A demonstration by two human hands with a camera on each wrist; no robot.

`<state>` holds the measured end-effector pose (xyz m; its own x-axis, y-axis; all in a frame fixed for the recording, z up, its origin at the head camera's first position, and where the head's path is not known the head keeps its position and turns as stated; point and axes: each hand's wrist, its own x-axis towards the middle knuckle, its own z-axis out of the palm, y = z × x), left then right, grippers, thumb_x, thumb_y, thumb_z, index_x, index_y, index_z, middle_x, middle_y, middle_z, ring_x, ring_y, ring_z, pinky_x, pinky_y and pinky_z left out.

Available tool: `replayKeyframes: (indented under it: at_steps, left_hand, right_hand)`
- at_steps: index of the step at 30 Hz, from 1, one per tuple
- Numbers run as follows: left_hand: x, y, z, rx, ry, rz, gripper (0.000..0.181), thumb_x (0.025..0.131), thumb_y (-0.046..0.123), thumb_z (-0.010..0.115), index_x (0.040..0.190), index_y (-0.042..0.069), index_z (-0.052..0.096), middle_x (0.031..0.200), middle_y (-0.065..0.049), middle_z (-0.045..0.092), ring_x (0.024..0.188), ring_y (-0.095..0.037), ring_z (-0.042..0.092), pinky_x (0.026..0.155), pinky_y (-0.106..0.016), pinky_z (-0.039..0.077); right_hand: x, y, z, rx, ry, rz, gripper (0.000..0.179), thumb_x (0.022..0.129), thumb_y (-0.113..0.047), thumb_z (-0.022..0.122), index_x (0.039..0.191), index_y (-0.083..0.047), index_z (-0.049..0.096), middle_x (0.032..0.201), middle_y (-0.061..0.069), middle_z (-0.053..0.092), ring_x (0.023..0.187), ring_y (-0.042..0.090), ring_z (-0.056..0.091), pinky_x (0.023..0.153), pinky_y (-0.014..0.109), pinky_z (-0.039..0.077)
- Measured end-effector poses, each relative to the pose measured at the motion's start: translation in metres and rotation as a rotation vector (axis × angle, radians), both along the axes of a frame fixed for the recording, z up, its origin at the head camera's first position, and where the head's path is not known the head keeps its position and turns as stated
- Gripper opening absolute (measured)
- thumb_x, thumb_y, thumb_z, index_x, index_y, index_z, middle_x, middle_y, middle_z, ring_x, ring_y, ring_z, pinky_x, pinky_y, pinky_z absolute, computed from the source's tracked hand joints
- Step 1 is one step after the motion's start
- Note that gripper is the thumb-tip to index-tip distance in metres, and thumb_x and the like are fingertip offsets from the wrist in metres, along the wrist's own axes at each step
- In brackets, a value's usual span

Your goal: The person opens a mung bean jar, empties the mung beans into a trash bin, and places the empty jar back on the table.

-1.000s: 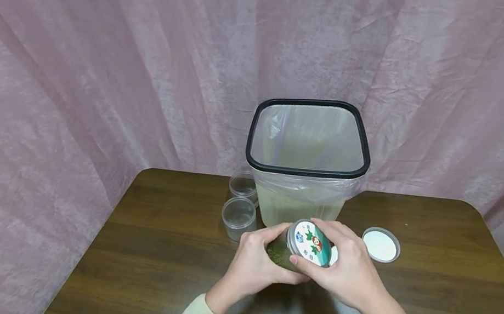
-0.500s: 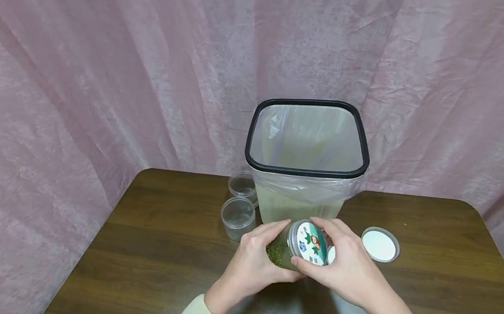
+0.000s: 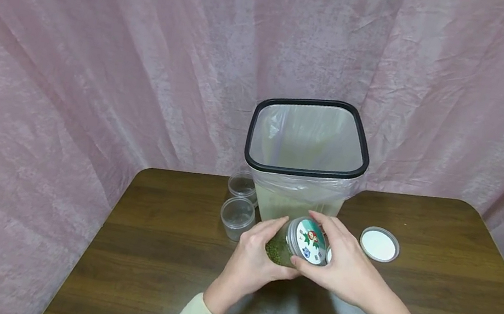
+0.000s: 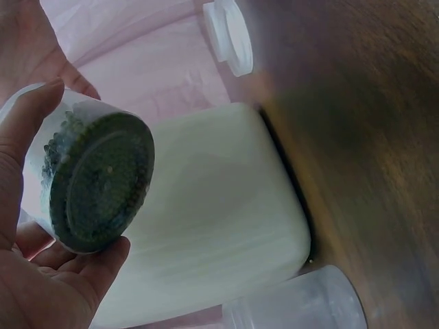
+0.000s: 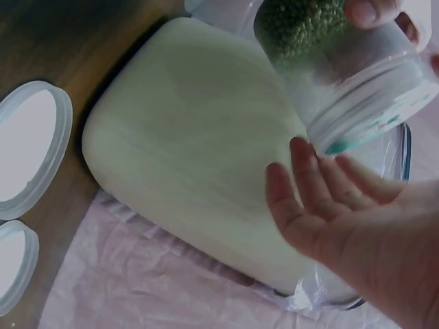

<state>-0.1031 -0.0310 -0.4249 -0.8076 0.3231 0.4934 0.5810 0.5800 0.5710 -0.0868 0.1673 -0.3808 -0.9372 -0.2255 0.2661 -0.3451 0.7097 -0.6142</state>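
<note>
Jar (image 3: 278, 248) is up in the air over the table (image 3: 155, 257), in front of the bin (image 3: 305, 174), between both hands. It's tipped well over: long axis on a slant, lid (image 3: 311, 241) end to the person's right and tilted upward, so the printed top shows in the head view. Base end points left and down; left wrist view looks right at it. Green grains (image 5: 302, 31) sit at the base end, lid end clear of them.

Left hand (image 3: 252, 261): wrapped round the jar body, thumb one side, fingers the other, gap filled by the jar.

Right hand (image 3: 347, 266): thumb and forefinger set wide, pinching across the lid's edge. Other fingers part-extended, slightly apart, in the right wrist view. Can't tell how hard they press.

Around it: two clear cups stand left of the bin, front one (image 3: 237, 222) and rear one (image 3: 241, 184). Right side, two loose lids (image 5: 29, 151) on the table, one mostly behind the right hand in the head view.
</note>
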Motion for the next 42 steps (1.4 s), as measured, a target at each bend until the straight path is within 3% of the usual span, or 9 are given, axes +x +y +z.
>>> replayKeyframes:
  at_steps: [5, 11, 18, 22, 28, 32, 35, 37, 42]
  left_hand:
    - [0.0, 0.0013, 0.0026, -0.007, 0.014, -0.011, 0.086, 0.057, 0.047, 0.085, 0.131, 0.02, 0.052, 0.125, 0.009, 0.059, 0.116, -0.005, 0.054, 0.097, -0.022, 0.047]
    - [0.001, 0.0005, 0.0022, -0.035, 0.015, 0.008, 0.089, 0.055, 0.044, 0.086, 0.132, 0.014, 0.053, 0.127, 0.004, 0.059, 0.116, -0.009, 0.055, 0.097, -0.026, 0.048]
    - [-0.0007, 0.0003, 0.003, -0.056, 0.037, 0.009, 0.086, 0.057, 0.048, 0.084, 0.131, 0.015, 0.054, 0.126, 0.007, 0.059, 0.117, -0.005, 0.053, 0.098, -0.022, 0.046]
    - [-0.0013, -0.0008, 0.0038, -0.082, 0.057, 0.024, 0.087, 0.057, 0.047, 0.084, 0.131, 0.013, 0.054, 0.126, 0.005, 0.059, 0.117, -0.008, 0.054, 0.098, -0.025, 0.047]
    - [-0.0026, -0.0021, 0.0034, -0.061, 0.04, 0.021, 0.088, 0.056, 0.048, 0.085, 0.131, 0.014, 0.054, 0.126, 0.007, 0.059, 0.118, -0.006, 0.052, 0.1, -0.023, 0.045]
    - [-0.0026, -0.0028, 0.0026, -0.069, 0.047, 0.012, 0.088, 0.056, 0.047, 0.085, 0.131, 0.013, 0.054, 0.126, 0.005, 0.059, 0.118, -0.009, 0.054, 0.099, -0.026, 0.047]
    - [-0.0023, -0.0033, 0.0022, -0.07, 0.054, 0.013, 0.088, 0.057, 0.047, 0.085, 0.131, 0.013, 0.053, 0.127, 0.003, 0.059, 0.117, -0.011, 0.055, 0.097, -0.028, 0.048]
    - [-0.0022, -0.0035, 0.0021, -0.06, 0.05, 0.014, 0.088, 0.056, 0.047, 0.085, 0.131, 0.013, 0.053, 0.127, 0.004, 0.059, 0.117, -0.011, 0.055, 0.098, -0.028, 0.048]
    - [-0.0017, -0.0036, 0.0012, -0.05, 0.033, 0.015, 0.088, 0.056, 0.048, 0.085, 0.13, 0.014, 0.054, 0.126, 0.006, 0.059, 0.116, -0.007, 0.054, 0.098, -0.025, 0.047]
  right_hand:
    - [-0.0014, -0.0022, -0.0014, 0.009, -0.014, -0.091, 0.075, 0.066, -0.074, 0.063, 0.121, -0.024, 0.054, 0.106, -0.012, 0.058, 0.091, 0.006, 0.054, 0.076, 0.03, 0.048]
    - [0.0003, -0.0018, -0.0022, 0.015, 0.012, -0.018, 0.082, 0.068, -0.067, 0.067, 0.133, -0.021, 0.047, 0.12, -0.009, 0.054, 0.105, 0.009, 0.052, 0.085, 0.035, 0.048]
    - [-0.0016, -0.004, -0.0017, 0.016, -0.02, -0.084, 0.074, 0.068, -0.069, 0.065, 0.121, -0.019, 0.055, 0.103, -0.008, 0.057, 0.088, 0.01, 0.054, 0.073, 0.03, 0.048]
    - [-0.0017, -0.0028, -0.0014, 0.011, -0.003, -0.029, 0.078, 0.069, -0.059, 0.071, 0.13, -0.017, 0.049, 0.115, -0.007, 0.056, 0.099, 0.011, 0.054, 0.082, 0.034, 0.05]
    - [-0.0027, -0.0037, 0.0009, -0.002, -0.059, -0.093, 0.079, 0.068, -0.073, 0.061, 0.123, -0.015, 0.054, 0.103, -0.004, 0.059, 0.09, 0.011, 0.057, 0.071, 0.029, 0.049]
    - [-0.0029, -0.0021, 0.0017, 0.0, -0.043, -0.047, 0.065, 0.07, -0.06, 0.07, 0.119, -0.019, 0.056, 0.103, -0.008, 0.058, 0.089, 0.009, 0.055, 0.072, 0.028, 0.049]
    - [-0.0033, -0.0019, 0.0016, -0.011, -0.009, -0.002, 0.071, 0.069, -0.048, 0.076, 0.128, -0.017, 0.05, 0.113, -0.007, 0.055, 0.093, 0.01, 0.055, 0.078, 0.032, 0.05]
    - [-0.0037, -0.0027, 0.0017, -0.018, -0.019, -0.024, 0.076, 0.069, -0.054, 0.074, 0.129, -0.016, 0.049, 0.114, -0.006, 0.054, 0.094, 0.009, 0.056, 0.077, 0.032, 0.05]
    - [-0.0047, -0.0039, 0.0015, -0.006, -0.096, -0.086, 0.071, 0.066, -0.073, 0.064, 0.112, -0.019, 0.059, 0.092, -0.008, 0.062, 0.08, 0.006, 0.059, 0.064, 0.024, 0.048]
